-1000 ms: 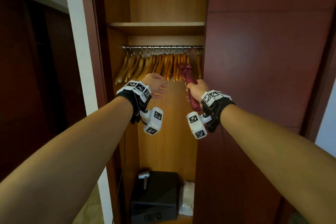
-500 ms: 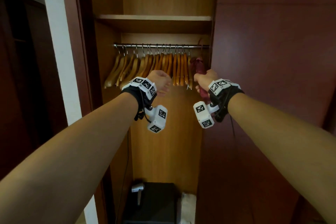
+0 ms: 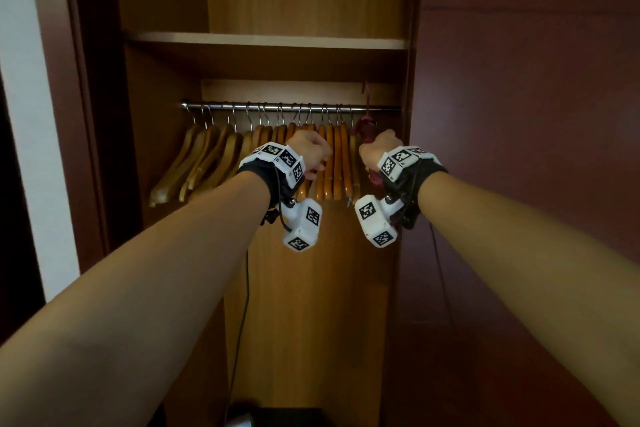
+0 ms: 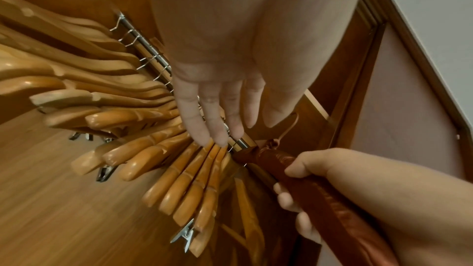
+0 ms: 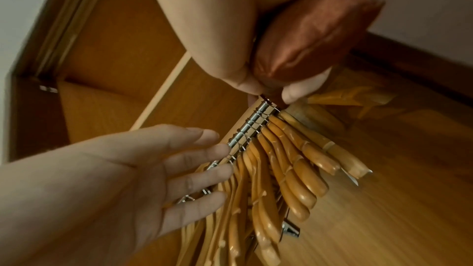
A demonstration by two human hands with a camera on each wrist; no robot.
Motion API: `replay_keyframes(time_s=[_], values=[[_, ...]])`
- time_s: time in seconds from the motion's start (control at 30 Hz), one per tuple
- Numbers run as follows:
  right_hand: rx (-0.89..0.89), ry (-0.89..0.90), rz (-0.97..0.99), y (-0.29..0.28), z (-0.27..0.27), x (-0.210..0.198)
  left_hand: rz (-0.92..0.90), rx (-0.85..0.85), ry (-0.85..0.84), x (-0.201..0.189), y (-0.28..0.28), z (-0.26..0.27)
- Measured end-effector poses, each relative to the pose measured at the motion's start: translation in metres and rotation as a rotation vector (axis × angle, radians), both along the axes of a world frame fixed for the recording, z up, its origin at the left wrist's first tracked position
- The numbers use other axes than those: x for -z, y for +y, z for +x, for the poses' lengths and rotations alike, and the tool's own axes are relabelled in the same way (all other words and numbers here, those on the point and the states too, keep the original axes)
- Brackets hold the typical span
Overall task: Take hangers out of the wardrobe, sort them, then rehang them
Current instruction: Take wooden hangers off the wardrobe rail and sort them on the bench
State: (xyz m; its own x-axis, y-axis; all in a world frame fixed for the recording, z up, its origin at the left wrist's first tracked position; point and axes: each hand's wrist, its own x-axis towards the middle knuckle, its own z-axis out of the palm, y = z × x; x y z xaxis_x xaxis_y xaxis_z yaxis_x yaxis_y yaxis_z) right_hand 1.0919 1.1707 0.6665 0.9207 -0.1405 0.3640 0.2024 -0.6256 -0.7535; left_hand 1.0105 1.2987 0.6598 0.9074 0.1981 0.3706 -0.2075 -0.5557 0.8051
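Several wooden hangers [image 3: 214,163] [image 4: 179,179] [image 5: 294,179] hang on the metal rail [image 3: 277,107] [image 5: 250,126] inside the wardrobe. My right hand [image 3: 379,149] [image 4: 307,179] [image 5: 256,80] grips a padded dark-red satin hanger [image 3: 363,128] [image 4: 320,189] [image 5: 312,33] at the rail's right end, its hook [image 4: 289,126] up beside the rail. My left hand [image 3: 310,152] [image 4: 222,112] [image 5: 179,169] is held flat with straight fingers, the fingertips [image 4: 204,139] touching the tops of the rightmost wooden hangers just left of the red one.
A wooden shelf [image 3: 266,43] runs above the rail. The dark red wardrobe door [image 3: 519,149] stands right of the opening, and a side panel [image 3: 90,114] stands on the left. Something dark [image 3: 277,418] sits on the wardrobe floor. Some hangers carry metal clips [image 4: 184,236].
Both hands have moved closer to the rail. The red hanger has risen so that its hook is at the rail's right end.
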Motion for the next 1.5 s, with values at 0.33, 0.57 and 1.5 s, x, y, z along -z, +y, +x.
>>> replay_keyframes(time_s=[0.33, 0.57, 1.5], values=[[0.052, 0.004, -0.140, 0.019, 0.066, 0.005, 0.220, 0.019, -0.063, 0.003, 0.028, 0.082], [0.096, 0.001, -0.149, 0.033, 0.100, 0.002, 0.401, 0.088, -0.020, -0.005, 0.050, 0.122], [0.232, 0.024, -0.485, 0.044, 0.152, -0.007, 0.502, 0.298, 0.127, -0.018, 0.068, 0.199]])
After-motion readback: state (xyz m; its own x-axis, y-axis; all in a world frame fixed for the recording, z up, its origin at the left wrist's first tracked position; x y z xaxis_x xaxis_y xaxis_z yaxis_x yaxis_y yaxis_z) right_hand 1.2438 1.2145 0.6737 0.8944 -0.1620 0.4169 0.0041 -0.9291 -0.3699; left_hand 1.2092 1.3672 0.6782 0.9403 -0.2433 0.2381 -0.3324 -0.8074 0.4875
